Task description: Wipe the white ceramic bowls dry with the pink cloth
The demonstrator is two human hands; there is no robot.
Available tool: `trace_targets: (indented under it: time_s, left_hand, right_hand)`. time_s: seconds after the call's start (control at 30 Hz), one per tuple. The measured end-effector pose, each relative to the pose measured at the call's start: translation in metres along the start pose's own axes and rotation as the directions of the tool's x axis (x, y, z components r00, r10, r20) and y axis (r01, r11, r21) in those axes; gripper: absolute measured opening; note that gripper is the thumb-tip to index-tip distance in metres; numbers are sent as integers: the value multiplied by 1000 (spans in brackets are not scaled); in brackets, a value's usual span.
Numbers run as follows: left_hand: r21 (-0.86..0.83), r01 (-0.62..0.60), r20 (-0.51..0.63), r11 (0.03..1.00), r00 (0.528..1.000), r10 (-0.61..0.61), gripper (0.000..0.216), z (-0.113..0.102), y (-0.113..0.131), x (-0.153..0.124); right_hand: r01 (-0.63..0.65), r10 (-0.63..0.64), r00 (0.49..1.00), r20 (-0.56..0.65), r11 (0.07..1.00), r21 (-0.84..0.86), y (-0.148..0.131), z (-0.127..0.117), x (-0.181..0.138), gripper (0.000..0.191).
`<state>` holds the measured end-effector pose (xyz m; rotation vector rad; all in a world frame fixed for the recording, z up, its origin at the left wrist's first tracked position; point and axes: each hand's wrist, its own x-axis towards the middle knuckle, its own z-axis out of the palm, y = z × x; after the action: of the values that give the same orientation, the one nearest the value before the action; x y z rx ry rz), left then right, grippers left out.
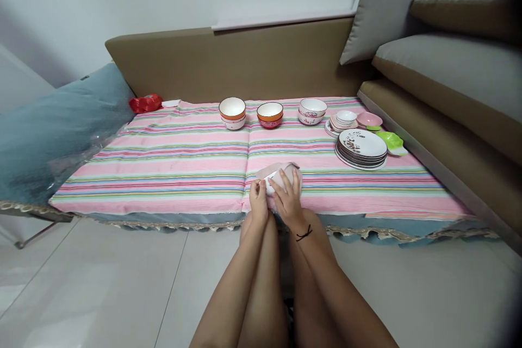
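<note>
In front of my knees, at the near edge of the striped cloth, a small white bowl (269, 181) is partly covered by a pale pinkish-grey cloth (279, 168). My left hand (259, 199) has its fingers closed at the bowl's left side. My right hand (289, 199) presses the pale cloth against the bowl from the right, its fingers spread across it. Much of the bowl lies hidden under the cloth and fingers, so its full shape cannot be made out.
Stacked bowls (232, 114), orange-red bowls (269, 117) and white patterned bowls (312, 112) line the back. To the right stand stacked plates (362, 147), small dishes (346, 117), a pink bowl (370, 119) and a green dish (390, 141). A red bundle (145, 103) lies far left.
</note>
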<state>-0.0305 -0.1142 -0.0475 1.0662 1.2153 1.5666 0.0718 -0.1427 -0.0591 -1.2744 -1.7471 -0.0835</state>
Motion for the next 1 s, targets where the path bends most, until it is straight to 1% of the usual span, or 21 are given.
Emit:
trace_targets:
  time_s: [0.07, 0.17, 0.23, 0.3, 0.37, 0.43, 0.5, 0.6, 0.67, 0.73, 0.77, 0.83, 0.9, 0.93, 1.0]
  left_hand:
    - [0, -1, -3, 1000, 1000, 1, 39, -1, 1, 0]
    - [-5, 12, -10, 1000, 1000, -12, 40, -1, 1, 0]
    - [-8, 24, -11, 1000, 1000, -24, 42, 0, 1, -1]
    - [-13, 30, -12, 999, 999, -30, 43, 1, 1, -1]
    - [-17, 23, -13, 1000, 1000, -24, 43, 1, 2, -2]
    - [-18, 8, -9, 1000, 1000, -8, 41, 2, 3, -3]
    - [-18, -6, 4, 1000, 1000, 6, 38, 1, 2, -4]
    - [-16, -15, 31, 1000, 999, 16, 32, 1, -1, -4]
    - [-14, -18, 41, 1000, 999, 19, 31, 0, -3, -4]
    - [-14, -21, 49, 1000, 999, 22, 31, 0, -5, -4]
    - [-14, -24, 52, 1000, 998, 25, 31, 0, -5, -4]
    - [-13, -34, 55, 999, 998, 35, 31, 0, -5, -3]
    - [-12, -43, 49, 999, 998, 44, 31, 0, -5, -3]
    - [-11, -46, 45, 999, 998, 47, 31, 0, -5, -3]
    - [-8, -48, 43, 999, 998, 48, 30, -1, -5, -3]
  right_hand:
    - [35, -34, 999, 39, 999, -23, -4, -3, 0, 39]
    - [79, -81, 996, 39, 994, 69, -6, -8, -1, 42]
    - [92, -90, 996, -20, 984, 151, -6, -9, -1, 43]
    - [88, -67, 991, -120, 979, 184, -6, -10, 0, 43]
    - [58, -19, 974, -224, 984, 168, -7, -9, 1, 40]
    - [16, 21, 961, -276, 991, 129, -7, -9, 3, 35]
    - [1, 17, 968, -251, 997, 72, -8, -9, 4, 32]
    - [16, -23, 985, -168, 999, -47, -7, -10, 4, 30]
    - [10, -19, 987, -157, 998, -61, -4, -10, 5, 31]
    - [-33, 35, 983, -180, 999, 11, 1, -8, 4, 36]
    - [-77, 89, 976, -197, 995, 66, 3, -7, 4, 39]
    - [-190, 226, 946, -233, 968, 166, 10, -4, 4, 42]
    - [-263, 315, 917, -246, 939, 221, 14, -3, 4, 44]
    - [-268, 321, 914, -246, 936, 227, 16, -3, 4, 44]
    - [-211, 252, 942, -221, 958, 195, 15, -4, 4, 45]
